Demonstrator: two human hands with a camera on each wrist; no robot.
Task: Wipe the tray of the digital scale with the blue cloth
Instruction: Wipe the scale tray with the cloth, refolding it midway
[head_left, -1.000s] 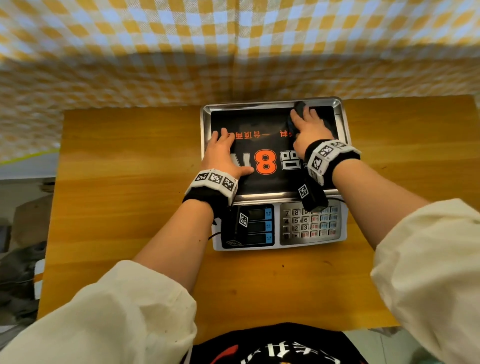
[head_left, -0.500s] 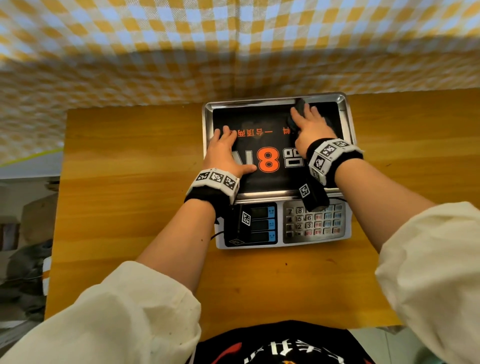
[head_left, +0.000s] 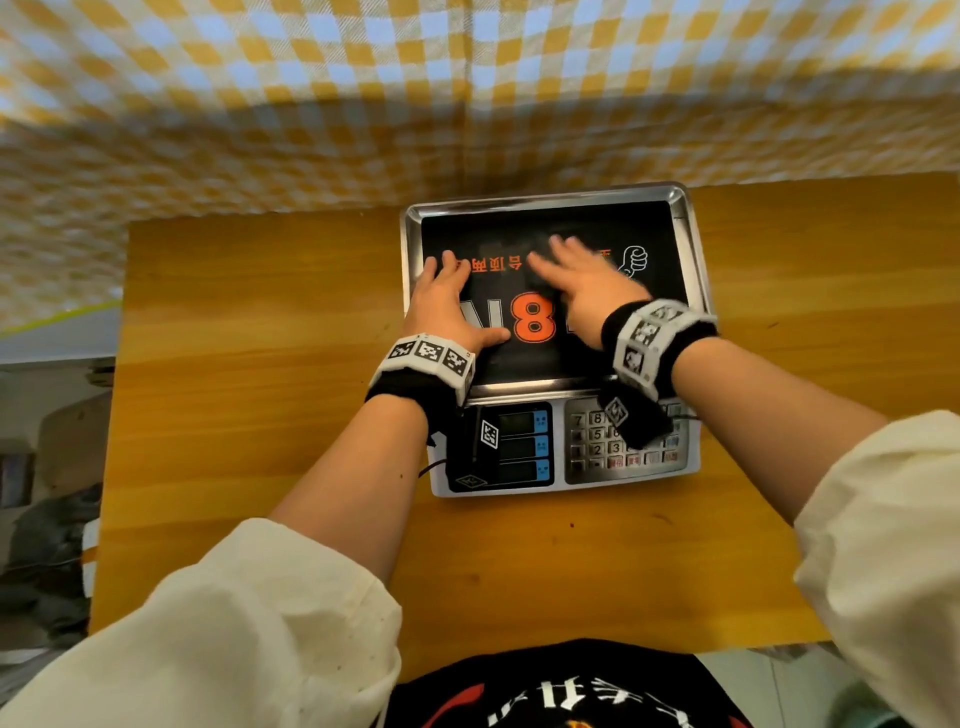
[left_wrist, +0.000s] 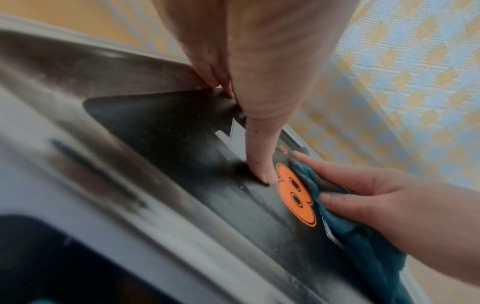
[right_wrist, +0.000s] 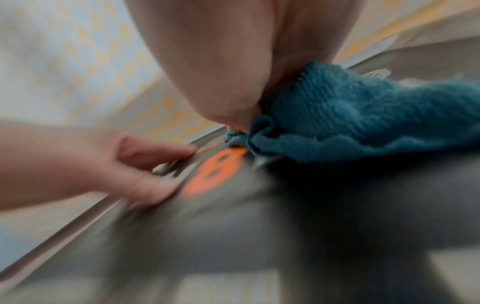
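The wiping step is judged under way: the blue cloth (left_wrist: 345, 232) is pressed flat under the right hand (head_left: 582, 283), fingers extended, mid-tray (head_left: 693, 249). The tray is steadied by the released left hand (head_left: 447, 306). Uncovered areas likely call for further strokes.

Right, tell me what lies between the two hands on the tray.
Between left hand and right hand lies the tray's black sticker with an orange 8, shown in the head view.

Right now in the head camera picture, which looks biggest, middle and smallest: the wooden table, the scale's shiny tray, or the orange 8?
Largest to smallest, as they look in the head view:
1. wooden table
2. tray
3. orange 8
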